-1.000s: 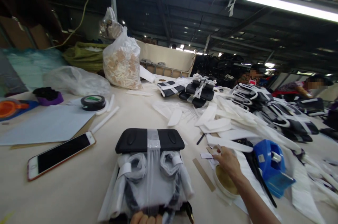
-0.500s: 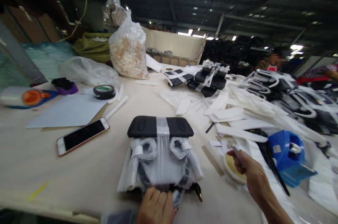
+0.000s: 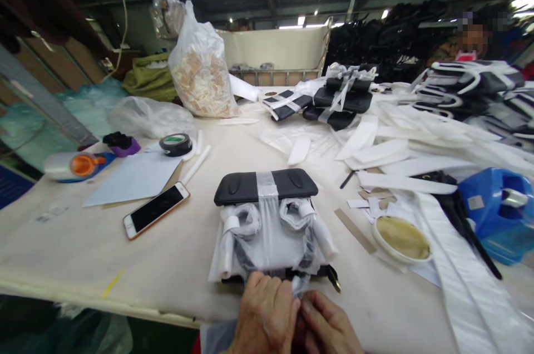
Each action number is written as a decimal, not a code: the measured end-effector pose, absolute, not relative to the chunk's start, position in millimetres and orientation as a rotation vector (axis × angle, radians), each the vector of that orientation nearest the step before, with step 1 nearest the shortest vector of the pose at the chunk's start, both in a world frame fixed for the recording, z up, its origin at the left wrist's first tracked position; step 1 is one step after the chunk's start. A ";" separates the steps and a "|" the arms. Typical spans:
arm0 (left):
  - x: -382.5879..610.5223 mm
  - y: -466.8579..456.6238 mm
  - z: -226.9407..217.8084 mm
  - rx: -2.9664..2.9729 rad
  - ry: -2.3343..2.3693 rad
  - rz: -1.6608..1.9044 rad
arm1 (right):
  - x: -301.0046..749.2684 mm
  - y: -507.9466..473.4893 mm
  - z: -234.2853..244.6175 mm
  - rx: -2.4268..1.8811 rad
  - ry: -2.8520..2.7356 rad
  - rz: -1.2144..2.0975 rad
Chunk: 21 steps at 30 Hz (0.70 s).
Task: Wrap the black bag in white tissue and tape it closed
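Observation:
A black bag wrapped in clear plastic and white paper (image 3: 267,220) lies on the table in front of me, base end away, with a clear tape strip running down its middle. My left hand (image 3: 262,315) rests closed on the bag's near edge. Against it, my right hand (image 3: 329,326) pinches the bunched plastic wrap (image 3: 299,286) at that edge. A small round dish of yellowish paste (image 3: 403,238) sits right of the bag.
A phone (image 3: 156,210), white sheet (image 3: 133,178), tape roll (image 3: 176,144) and a white bottle with an orange cap (image 3: 75,166) lie left. A blue tape dispenser (image 3: 498,212), white paper strips and wrapped bags crowd the right. A person stands far right behind.
My right hand has come from the paste dish to the bag's near edge and joined my left hand there. The view has tilted down and shifted left.

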State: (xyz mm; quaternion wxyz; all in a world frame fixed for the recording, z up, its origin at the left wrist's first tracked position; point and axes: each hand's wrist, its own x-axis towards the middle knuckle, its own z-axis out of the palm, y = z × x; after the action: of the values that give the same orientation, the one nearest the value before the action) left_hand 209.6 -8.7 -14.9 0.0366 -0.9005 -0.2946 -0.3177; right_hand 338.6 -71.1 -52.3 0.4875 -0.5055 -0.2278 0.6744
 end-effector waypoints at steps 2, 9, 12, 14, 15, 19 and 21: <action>206.9 -8.3 -13.8 -2.802 -0.905 -0.923 | 335.7 -61.8 -52.3 -1.114 -0.464 1.711; 198.5 -5.0 -13.0 -2.872 -0.862 -0.881 | 331.0 -53.3 -47.3 -0.882 -0.229 1.826; 196.8 -5.7 -13.7 -2.875 -0.925 -0.856 | 332.4 -52.0 -46.1 -0.796 -0.183 1.859; 196.1 -7.4 -13.8 -2.892 -0.995 -0.793 | 333.4 -51.5 -47.1 -0.732 -0.158 1.862; 195.9 -8.4 -13.6 -2.909 -1.030 -0.756 | 333.8 -51.4 -47.8 -0.711 -0.153 1.861; 195.9 -11.2 -10.5 -2.999 -1.107 -0.663 | 335.1 -50.8 -47.9 -0.691 -0.163 1.888; 196.7 -11.6 -7.4 -3.044 -1.165 -0.651 | 334.4 -50.1 -45.7 -0.700 -0.159 1.885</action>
State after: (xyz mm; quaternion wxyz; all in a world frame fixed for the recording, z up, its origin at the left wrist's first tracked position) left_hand 196.7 -11.6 -7.4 -0.0910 -0.9120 -0.3491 -0.1951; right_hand 334.4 -50.1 -45.7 0.5332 -0.2937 -0.0667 0.7906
